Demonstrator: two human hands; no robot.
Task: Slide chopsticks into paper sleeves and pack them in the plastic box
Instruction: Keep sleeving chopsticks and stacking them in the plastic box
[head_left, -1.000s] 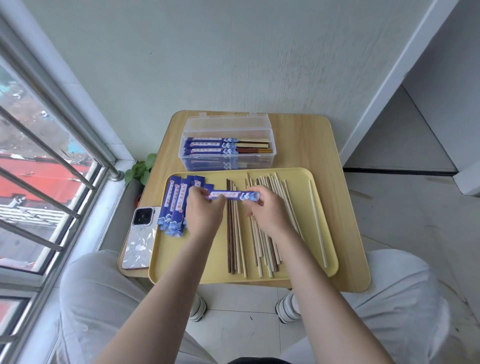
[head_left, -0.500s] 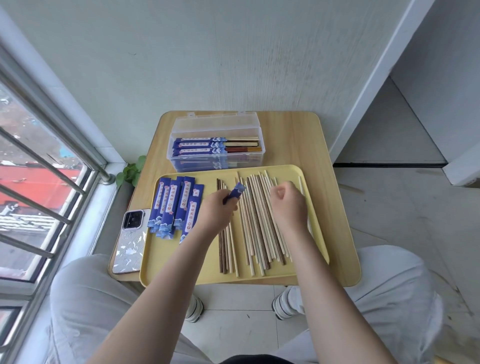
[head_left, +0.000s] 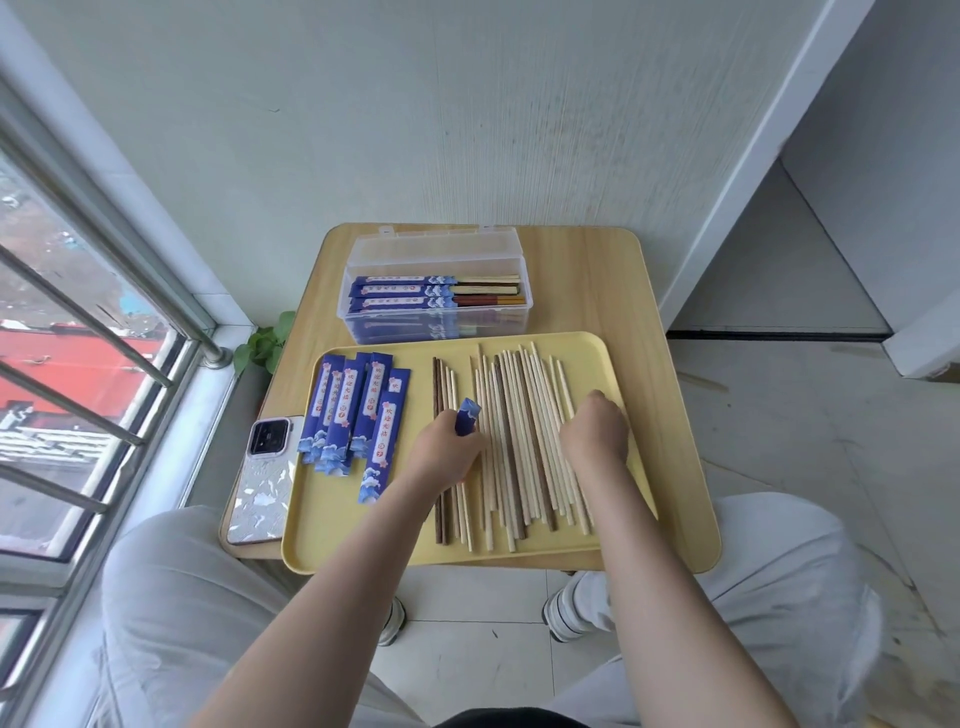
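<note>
We are gripping a blue paper sleeve (head_left: 467, 415) in our left hand (head_left: 445, 453) above the yellow tray (head_left: 587, 348). Our right hand (head_left: 595, 431) is curling onto the loose chopsticks (head_left: 524, 431); whether it is holding one, we cannot tell. The plastic box (head_left: 439, 291) is sitting on the far worktop (head_left: 587, 280).

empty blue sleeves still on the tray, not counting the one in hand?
5 visible. Four overlap in a fan at the tray's left end; the fifth lies right of them, beside the left hand. More may be hidden underneath.
</note>
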